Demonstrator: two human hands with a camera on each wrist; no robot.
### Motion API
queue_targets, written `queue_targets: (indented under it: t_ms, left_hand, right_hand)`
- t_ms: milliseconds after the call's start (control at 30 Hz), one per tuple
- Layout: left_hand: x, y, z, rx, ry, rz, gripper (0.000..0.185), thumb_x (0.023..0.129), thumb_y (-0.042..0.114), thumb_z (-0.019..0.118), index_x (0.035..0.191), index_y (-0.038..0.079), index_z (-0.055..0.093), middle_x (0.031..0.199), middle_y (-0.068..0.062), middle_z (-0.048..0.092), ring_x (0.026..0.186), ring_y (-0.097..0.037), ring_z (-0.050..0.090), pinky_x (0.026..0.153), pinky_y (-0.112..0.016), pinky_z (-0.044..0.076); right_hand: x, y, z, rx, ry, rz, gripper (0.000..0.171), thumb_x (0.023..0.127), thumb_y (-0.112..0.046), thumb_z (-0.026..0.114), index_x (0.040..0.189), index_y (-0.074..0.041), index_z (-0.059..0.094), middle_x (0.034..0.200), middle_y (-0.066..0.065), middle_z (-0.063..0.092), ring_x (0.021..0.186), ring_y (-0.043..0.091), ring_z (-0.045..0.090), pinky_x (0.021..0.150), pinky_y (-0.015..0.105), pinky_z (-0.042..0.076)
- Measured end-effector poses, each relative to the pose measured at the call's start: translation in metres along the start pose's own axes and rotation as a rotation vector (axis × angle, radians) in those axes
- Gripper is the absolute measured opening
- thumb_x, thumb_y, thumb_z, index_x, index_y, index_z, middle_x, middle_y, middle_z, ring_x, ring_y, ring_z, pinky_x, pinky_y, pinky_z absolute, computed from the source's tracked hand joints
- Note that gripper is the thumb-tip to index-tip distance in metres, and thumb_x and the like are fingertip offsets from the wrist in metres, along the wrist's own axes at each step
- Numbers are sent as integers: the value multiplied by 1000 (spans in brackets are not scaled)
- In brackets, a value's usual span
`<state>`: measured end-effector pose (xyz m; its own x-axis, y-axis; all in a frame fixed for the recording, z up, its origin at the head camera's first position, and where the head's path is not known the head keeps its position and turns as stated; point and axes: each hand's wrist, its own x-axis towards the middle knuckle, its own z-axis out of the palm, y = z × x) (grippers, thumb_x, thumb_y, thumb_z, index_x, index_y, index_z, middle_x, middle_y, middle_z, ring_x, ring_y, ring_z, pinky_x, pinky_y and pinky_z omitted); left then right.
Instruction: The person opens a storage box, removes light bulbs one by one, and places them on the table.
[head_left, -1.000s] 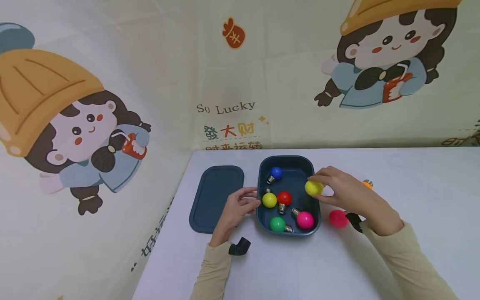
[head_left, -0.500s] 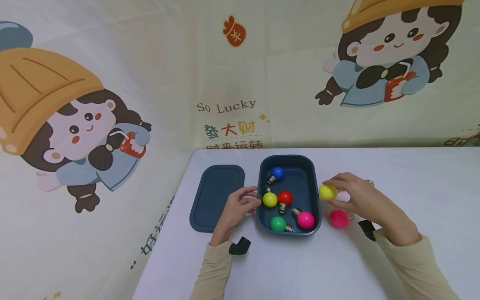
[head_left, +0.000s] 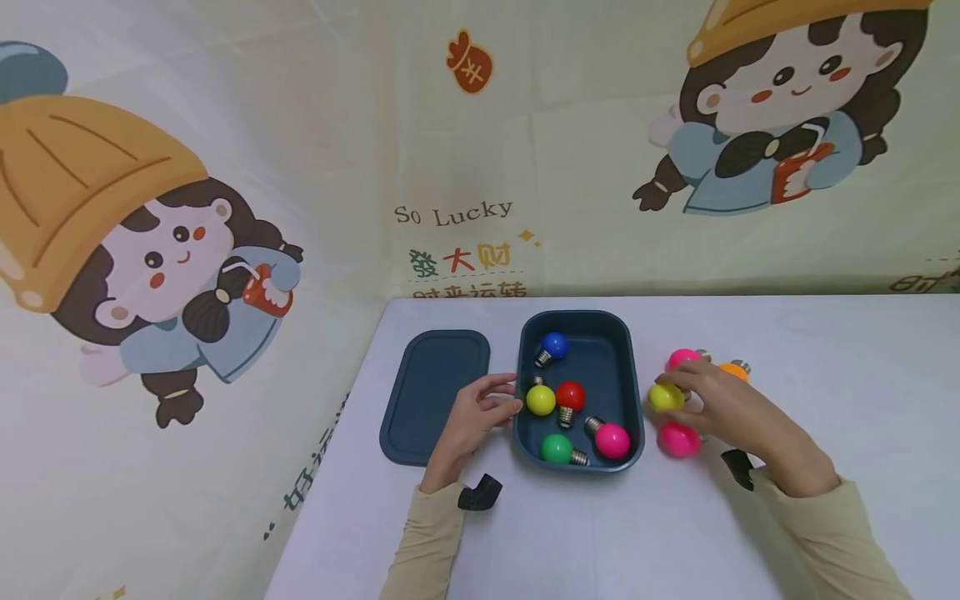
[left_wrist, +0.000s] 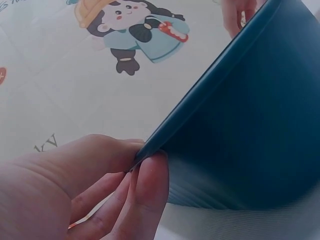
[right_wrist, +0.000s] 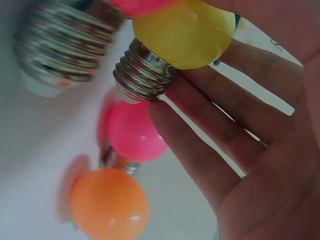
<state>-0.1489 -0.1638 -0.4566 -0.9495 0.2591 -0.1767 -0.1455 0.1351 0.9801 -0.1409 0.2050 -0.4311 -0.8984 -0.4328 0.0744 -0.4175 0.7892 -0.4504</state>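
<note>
Nearest the camera, two cream sleeves with black wrist-camera mounts are seen entering from the bottom edge. The left hand point(head_left: 474, 414) is clamped on the near-left rim of the dark blue tray point(head_left: 630, 392), thumb and fingers pinching the wall, as confirmed in the left wrist view point(left_wrist: 145, 165). The right hand point(head_left: 731, 404) is set just right of the tray, above the white table point(head_left: 825, 375), fingers curled round a yellow bulb point(head_left: 664, 397); in the right wrist view the bulb's globe point(right_wrist: 182, 32) is cradled in the fingers with the metal screw base left exposed. A pink bulb point(head_left: 679, 438) lies just below that hand, a second pink one point(head_left: 682, 358) and an orange bulb point(head_left: 733, 371) just beyond it, all on the table outside the tray. Inside the tray five bulbs are counted: green point(head_left: 556, 448), pink point(head_left: 611, 440), yellow point(head_left: 540, 400), red point(head_left: 570, 395), blue point(head_left: 553, 345). The tray's lid point(head_left: 435, 392) lies flat to the left, apart from the tray. Printed cartoon fabric is hung behind. The held bulb is judged light, rigid, smooth and prone to rolling, possibly fragile; it is best gripped across the globe's widest part, not by the threaded base.
</note>
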Motion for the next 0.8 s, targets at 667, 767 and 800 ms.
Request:
queue_targets:
  t_ms: [667, 767, 800]
  left_hand:
    - [0, -2, 0, -9, 4, -1, 46, 90, 16, 74, 134, 12, 60, 120, -15, 63, 89, -19, 67, 75, -27, 59]
    - [0, -1, 0, -16, 4, -9, 46, 90, 17, 74, 134, 12, 60, 120, -16, 64, 92, -21, 67, 76, -27, 59]
    - [-1, -1, 0, -18, 4, -12, 46, 90, 17, 74, 134, 12, 60, 120, -16, 64, 93, -23, 67, 76, -27, 59]
  right_hand:
    - [5, 4, 9, -22, -34, 86, 43, 79, -24, 83, 112, -2, 68, 101, 12, 63, 95, 29, 58, 69, 38, 58]
    - [6, 3, 9, -26, -25, 95, 43, 78, -23, 84, 111, -2, 68, 100, 12, 63, 94, 28, 58, 68, 38, 58]
    - [6, 3, 9, -27, -24, 96, 44, 78, -23, 84, 111, -1, 67, 100, 13, 63, 94, 29, 58, 68, 39, 58]
